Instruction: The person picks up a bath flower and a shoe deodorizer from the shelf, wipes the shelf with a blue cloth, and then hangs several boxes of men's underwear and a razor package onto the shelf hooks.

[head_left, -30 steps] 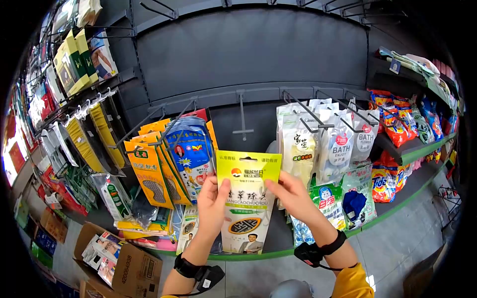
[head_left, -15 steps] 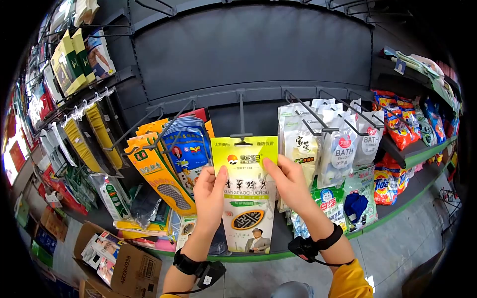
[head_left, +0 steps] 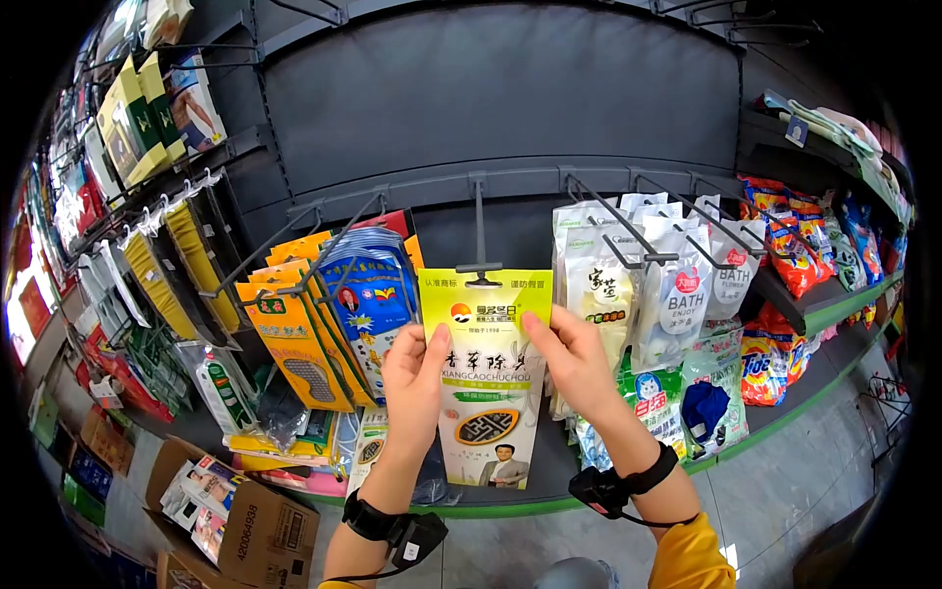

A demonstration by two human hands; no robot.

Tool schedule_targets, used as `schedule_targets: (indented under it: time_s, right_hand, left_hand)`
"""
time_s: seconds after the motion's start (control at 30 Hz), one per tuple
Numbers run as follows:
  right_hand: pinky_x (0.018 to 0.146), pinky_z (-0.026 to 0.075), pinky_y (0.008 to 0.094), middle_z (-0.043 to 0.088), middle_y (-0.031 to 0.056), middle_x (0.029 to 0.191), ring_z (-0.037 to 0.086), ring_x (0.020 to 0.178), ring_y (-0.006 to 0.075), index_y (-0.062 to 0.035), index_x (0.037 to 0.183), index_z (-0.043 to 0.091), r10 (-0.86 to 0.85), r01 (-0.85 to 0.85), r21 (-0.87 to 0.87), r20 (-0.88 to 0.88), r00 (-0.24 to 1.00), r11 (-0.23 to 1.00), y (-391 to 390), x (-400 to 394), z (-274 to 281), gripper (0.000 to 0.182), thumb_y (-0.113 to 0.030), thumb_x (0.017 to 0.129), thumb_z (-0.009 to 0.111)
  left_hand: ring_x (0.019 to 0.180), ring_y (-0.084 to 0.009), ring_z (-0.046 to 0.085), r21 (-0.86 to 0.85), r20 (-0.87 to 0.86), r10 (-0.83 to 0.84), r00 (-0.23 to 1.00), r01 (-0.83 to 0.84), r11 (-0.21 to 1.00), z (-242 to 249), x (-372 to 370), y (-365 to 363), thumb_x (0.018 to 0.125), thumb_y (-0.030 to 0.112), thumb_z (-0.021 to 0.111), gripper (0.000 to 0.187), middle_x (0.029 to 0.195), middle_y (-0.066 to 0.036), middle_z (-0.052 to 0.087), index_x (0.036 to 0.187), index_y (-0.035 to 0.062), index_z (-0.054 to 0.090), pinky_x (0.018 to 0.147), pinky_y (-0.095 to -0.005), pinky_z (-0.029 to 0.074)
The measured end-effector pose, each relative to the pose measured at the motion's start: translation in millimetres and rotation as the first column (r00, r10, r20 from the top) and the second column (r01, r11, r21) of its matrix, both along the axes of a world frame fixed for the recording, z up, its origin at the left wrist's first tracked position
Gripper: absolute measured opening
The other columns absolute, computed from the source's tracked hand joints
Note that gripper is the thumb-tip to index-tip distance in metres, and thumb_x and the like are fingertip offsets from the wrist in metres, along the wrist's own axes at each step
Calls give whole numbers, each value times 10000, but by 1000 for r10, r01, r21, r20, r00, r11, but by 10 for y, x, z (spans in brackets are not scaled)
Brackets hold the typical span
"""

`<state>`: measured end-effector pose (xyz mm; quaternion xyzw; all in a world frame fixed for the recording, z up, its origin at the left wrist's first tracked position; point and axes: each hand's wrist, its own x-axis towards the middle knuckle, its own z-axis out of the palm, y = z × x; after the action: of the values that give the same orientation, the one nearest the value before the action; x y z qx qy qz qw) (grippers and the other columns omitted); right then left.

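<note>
A tall green-and-white insole packet [head_left: 488, 393] is upright in front of me, held by its two side edges. My left hand [head_left: 416, 373] pinches the left edge, its thumb flat on the printed front. On the opposite edge, my right hand [head_left: 574, 358] grips a little higher, thumb also on the front. The packet's hang slot lies at the end of a black metal display hook [head_left: 480, 231], whose crossbar overlaps the top edge. Fingers behind the packet are hidden.
Orange insole packets [head_left: 294, 344] and blue packets [head_left: 368, 294] hang left. White bath packets [head_left: 677, 294] hang right on protruding hooks. Detergent bags [head_left: 795, 250] fill the right shelf. An open cardboard box [head_left: 265, 535] stands on the floor at lower left.
The packet's lower end has tipped slightly away and up, while both hands keep their hold at nearly the same place. The orange packets have shifted a little left.
</note>
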<state>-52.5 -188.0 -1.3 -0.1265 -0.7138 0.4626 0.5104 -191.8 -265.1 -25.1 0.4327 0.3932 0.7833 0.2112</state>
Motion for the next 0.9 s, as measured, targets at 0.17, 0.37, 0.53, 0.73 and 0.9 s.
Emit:
schedule_targets:
  time_s: [0.17, 0.37, 0.53, 0.73, 0.9]
  right_hand:
    - [517, 355, 205, 557, 11, 671, 430, 598, 32, 39, 927, 565, 24, -23, -47, 12, 1000, 999, 85, -22, -67, 231, -173, 870, 493]
    - [502, 359, 229, 547, 16, 641, 431, 576, 47, 37, 904, 564, 45, -44, -90, 6, 999, 995, 259, -135, -154, 238, -186, 869, 489]
    - [498, 374, 288, 548, 114, 606, 485, 529, 170, 31, 840, 550, -196, 186, 69, 184, 963, 980, 369, -157, -94, 261, -224, 852, 497]
    - [573, 422, 433, 564, 217, 660, 548, 650, 387, 26, 768, 538, -500, 411, 293, 387, 775, 863, 585, -348, 119, 330, -278, 854, 443]
    - [615, 455, 446, 577, 260, 694, 579, 721, 383, 39, 784, 539, -408, 430, 57, 449, 795, 901, 862, -598, 206, 330, -266, 856, 436]
  left_hand:
    - [673, -32, 494, -17, 24, -26, 999, 26, 1000, -43, -30, 25, 863, 139, 528, 137, 768, -30, 579, 823, 10, 504, 598, -173, 382]
    - [653, -31, 494, -72, 58, -15, 998, 19, 997, -98, -114, 166, 856, 144, 542, 145, 751, -28, 583, 807, 10, 517, 586, -172, 380]
    - [661, -45, 517, -110, 0, 29, 1000, -29, 993, -80, -176, 365, 855, 170, 548, 170, 733, -31, 588, 809, 8, 525, 594, -174, 390]
    - [895, -138, 513, -90, -45, 110, 993, -113, 989, -71, -317, 781, 823, 94, 551, 409, 1030, -128, 497, 1121, 11, 284, 721, -227, 420]
    - [1069, -267, 413, -181, -430, 138, 892, -235, 955, -228, -493, 1200, 777, 20, 552, 356, 1124, -150, 389, 1083, 33, 371, 897, -320, 349]
